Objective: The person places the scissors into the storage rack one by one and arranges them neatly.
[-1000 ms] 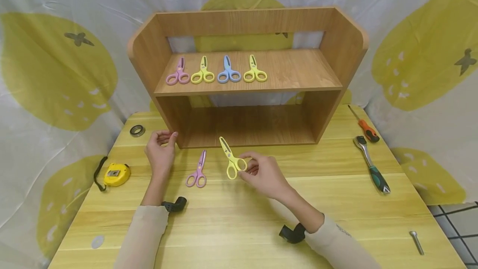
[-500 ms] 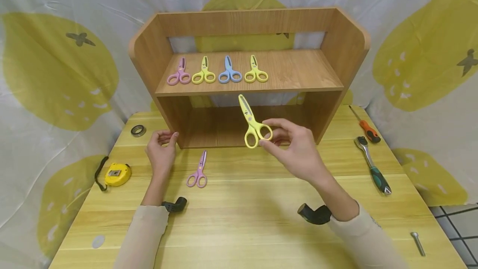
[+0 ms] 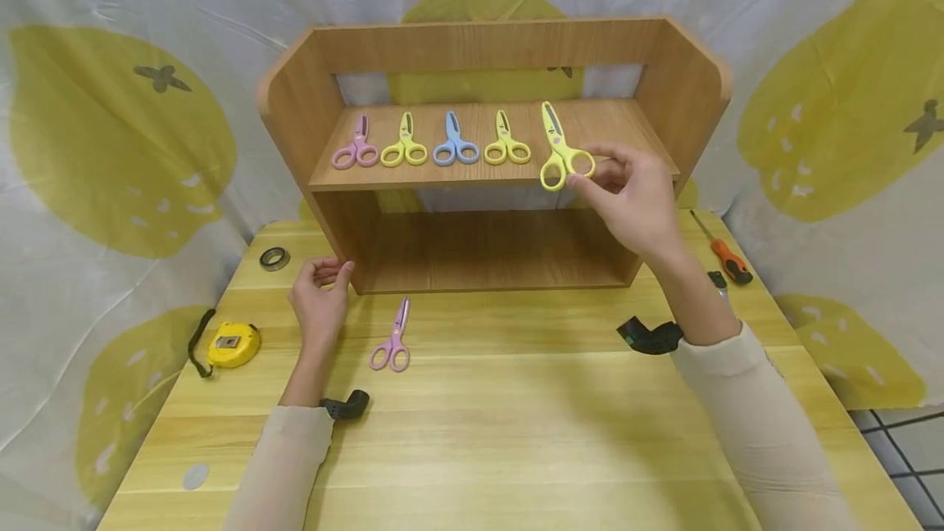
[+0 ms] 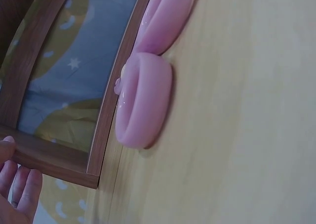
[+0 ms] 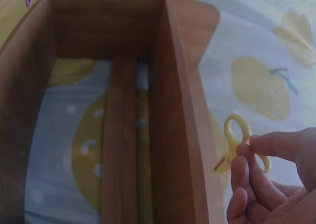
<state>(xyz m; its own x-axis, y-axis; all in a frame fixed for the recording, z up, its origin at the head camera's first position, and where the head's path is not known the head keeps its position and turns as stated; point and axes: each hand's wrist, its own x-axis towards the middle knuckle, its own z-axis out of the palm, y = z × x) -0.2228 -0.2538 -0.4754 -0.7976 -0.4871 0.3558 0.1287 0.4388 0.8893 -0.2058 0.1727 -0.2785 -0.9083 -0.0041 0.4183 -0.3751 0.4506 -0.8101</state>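
Note:
Yellow scissors (image 3: 563, 150) are pinched by one handle ring between the thumb and fingers of my right hand (image 3: 637, 199), blades pointing away. In the head view they overlap the right part of the upper board of a wooden desk shelf (image 3: 472, 238). On that board lie pink scissors (image 3: 357, 143), yellow scissors (image 3: 404, 142), blue scissors (image 3: 454, 140) and a second yellow pair (image 3: 506, 140) in a row. My left hand (image 3: 321, 297) grips the front edge of the shelf's left side panel, thumb inside, fingers outside. Another pink pair of scissors (image 3: 393, 338) lies on the table to its right.
A black ring (image 3: 274, 258), a yellow tape measure (image 3: 232, 344) and a grey disc (image 3: 195, 477) lie on the left of the table (image 3: 479, 441). At right are an orange-handled screwdriver (image 3: 728, 260) and a ratchet (image 3: 719, 280), mostly hidden by my right arm.
My right hand has raised the yellow scissors from low over the table, moving right and away to the level of the upper board. The left hand has stayed at the side panel.

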